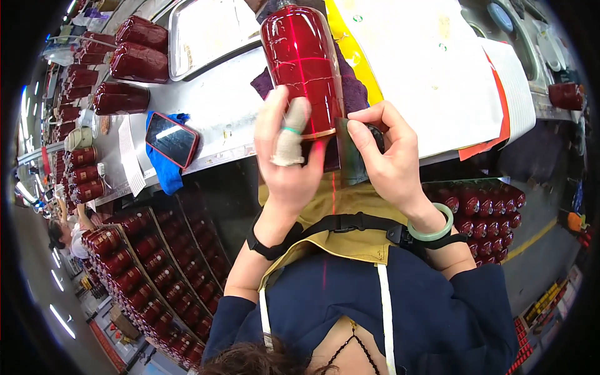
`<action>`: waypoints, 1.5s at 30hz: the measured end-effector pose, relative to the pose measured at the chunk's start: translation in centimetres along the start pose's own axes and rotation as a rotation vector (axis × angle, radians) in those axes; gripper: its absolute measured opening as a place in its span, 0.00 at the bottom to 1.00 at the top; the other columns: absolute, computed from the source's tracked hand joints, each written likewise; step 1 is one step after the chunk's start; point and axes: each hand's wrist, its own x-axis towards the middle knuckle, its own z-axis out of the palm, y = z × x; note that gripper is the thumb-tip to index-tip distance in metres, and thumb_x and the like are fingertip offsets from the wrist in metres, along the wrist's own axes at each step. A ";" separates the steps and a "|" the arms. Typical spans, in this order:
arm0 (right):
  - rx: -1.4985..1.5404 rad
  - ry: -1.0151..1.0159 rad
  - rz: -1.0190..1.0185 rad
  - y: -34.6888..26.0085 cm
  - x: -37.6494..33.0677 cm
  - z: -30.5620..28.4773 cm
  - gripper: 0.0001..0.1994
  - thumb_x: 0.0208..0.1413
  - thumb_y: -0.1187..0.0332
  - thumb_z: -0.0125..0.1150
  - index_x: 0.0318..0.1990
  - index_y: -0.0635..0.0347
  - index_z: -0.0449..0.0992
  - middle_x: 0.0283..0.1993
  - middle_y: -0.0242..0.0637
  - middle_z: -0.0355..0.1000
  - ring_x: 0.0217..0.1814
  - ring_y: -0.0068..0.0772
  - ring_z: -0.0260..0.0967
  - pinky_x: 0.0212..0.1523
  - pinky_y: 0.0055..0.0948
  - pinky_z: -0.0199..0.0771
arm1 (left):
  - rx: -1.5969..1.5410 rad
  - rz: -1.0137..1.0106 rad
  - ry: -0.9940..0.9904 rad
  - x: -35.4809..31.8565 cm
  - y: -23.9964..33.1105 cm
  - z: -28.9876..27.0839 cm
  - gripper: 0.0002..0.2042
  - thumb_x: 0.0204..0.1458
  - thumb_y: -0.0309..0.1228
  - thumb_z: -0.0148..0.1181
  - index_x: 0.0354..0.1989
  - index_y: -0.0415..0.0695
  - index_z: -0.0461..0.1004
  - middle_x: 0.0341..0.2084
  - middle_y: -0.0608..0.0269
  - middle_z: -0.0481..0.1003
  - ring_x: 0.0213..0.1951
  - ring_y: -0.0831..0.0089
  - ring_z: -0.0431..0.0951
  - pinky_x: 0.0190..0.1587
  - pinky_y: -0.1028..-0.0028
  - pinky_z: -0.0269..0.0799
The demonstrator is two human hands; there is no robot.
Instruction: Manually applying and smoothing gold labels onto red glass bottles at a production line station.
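A large dark-red glossy bottle (300, 62) lies on its side on a purple cloth (354, 90), its base toward me. Thin red light lines cross its surface. My left hand (290, 178) is at the bottle's base, fingers stretched along its left side and slightly blurred. One of its fingers wears a pale cloth cover (289, 147) with a green band. Just right of the base, my right hand (398, 162) pinches the edge of a dark, see-through strip (352, 164) between thumb and forefinger. Part of that strip is hidden behind the fingers.
A phone (172, 142) rests on a blue cloth (167, 181) at left, near a metal tray (181, 40) and several red bottles (142, 62). White sheets (425, 81) cover the table's right. Racks of red bottles (150, 269) stand below; a person (57, 234) is far left.
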 end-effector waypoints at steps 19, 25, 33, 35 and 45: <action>-0.070 0.036 0.013 1.2 0.2 -1.0 0.05 0.62 0.74 0.65 0.41 0.68 0.79 0.35 0.39 0.80 0.40 0.27 0.77 0.46 0.29 0.76 | 0.001 -0.095 -0.032 -0.5 -1.6 -0.8 0.30 0.48 0.17 0.71 0.63 0.33 0.75 0.61 0.45 0.76 0.62 0.48 0.78 0.65 0.58 0.72; -0.086 0.137 0.060 0.0 -0.1 -1.1 0.05 0.61 0.74 0.67 0.41 0.67 0.80 0.36 0.39 0.80 0.39 0.28 0.77 0.45 0.29 0.75 | -0.091 -0.188 -0.097 -2.0 -2.6 -0.8 0.33 0.52 0.20 0.70 0.68 0.29 0.66 0.62 0.40 0.75 0.60 0.51 0.80 0.62 0.63 0.75; -0.226 0.137 0.033 -1.0 0.4 -0.8 0.05 0.61 0.76 0.67 0.41 0.68 0.79 0.37 0.39 0.80 0.39 0.26 0.77 0.41 0.27 0.75 | 0.044 -0.086 -0.031 -0.3 -1.2 -0.8 0.36 0.46 0.22 0.76 0.67 0.30 0.69 0.59 0.45 0.76 0.59 0.47 0.77 0.63 0.60 0.71; -0.132 0.058 -0.020 -0.9 0.4 -0.9 0.04 0.62 0.76 0.66 0.41 0.68 0.79 0.37 0.39 0.80 0.38 0.25 0.77 0.41 0.28 0.75 | 0.010 -0.069 -0.051 -0.2 -1.4 -0.7 0.36 0.45 0.22 0.76 0.66 0.30 0.70 0.60 0.44 0.75 0.59 0.45 0.76 0.64 0.59 0.70; -0.154 -0.072 0.131 -2.5 0.9 -0.4 0.05 0.61 0.76 0.67 0.39 0.68 0.78 0.36 0.41 0.78 0.37 0.32 0.77 0.43 0.29 0.76 | 0.021 -0.118 -0.055 -0.1 -0.9 -1.1 0.40 0.44 0.27 0.79 0.68 0.32 0.68 0.62 0.46 0.74 0.63 0.50 0.74 0.69 0.55 0.61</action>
